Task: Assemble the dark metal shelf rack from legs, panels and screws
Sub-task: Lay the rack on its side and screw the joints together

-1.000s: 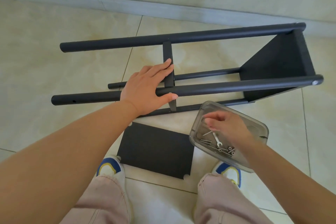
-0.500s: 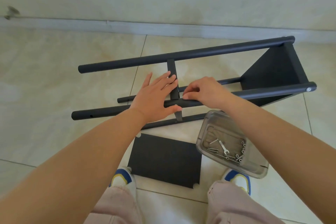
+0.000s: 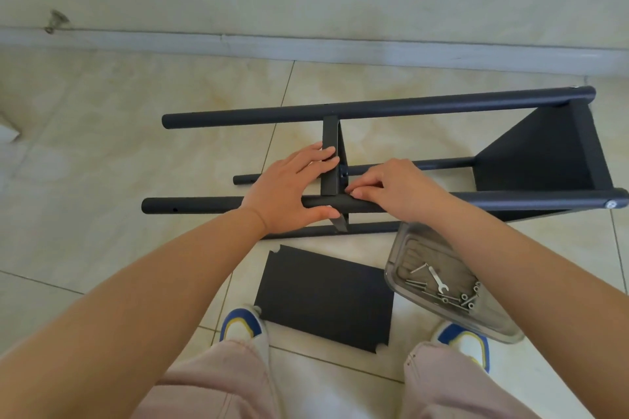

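Observation:
The dark metal rack lies on its side on the tiled floor, its end panel [image 3: 531, 160] at the right. My left hand [image 3: 289, 187] lies over the near upper leg [image 3: 493, 197], fingers straight on the edge of the middle panel [image 3: 329, 133], thumb along the leg. My right hand [image 3: 391, 187] rests on the same leg just right of that panel. Its fingertips are pinched together at the joint on something small, apparently a screw, which they hide. A loose panel [image 3: 323, 296] lies flat by my feet.
A clear plastic box [image 3: 408, 248] at my right knee holds several screws [image 3: 456, 298] and a small wrench [image 3: 439, 282]. My shoes [image 3: 241, 323] flank the loose panel. The wall skirting [image 3: 306, 48] runs behind the rack's far leg [image 3: 408, 107].
My right hand left the screw box and went to the near leg beside the middle panel, fingertips now pinched at the joint. The left hand stayed on leg and panel. The view tilted up.

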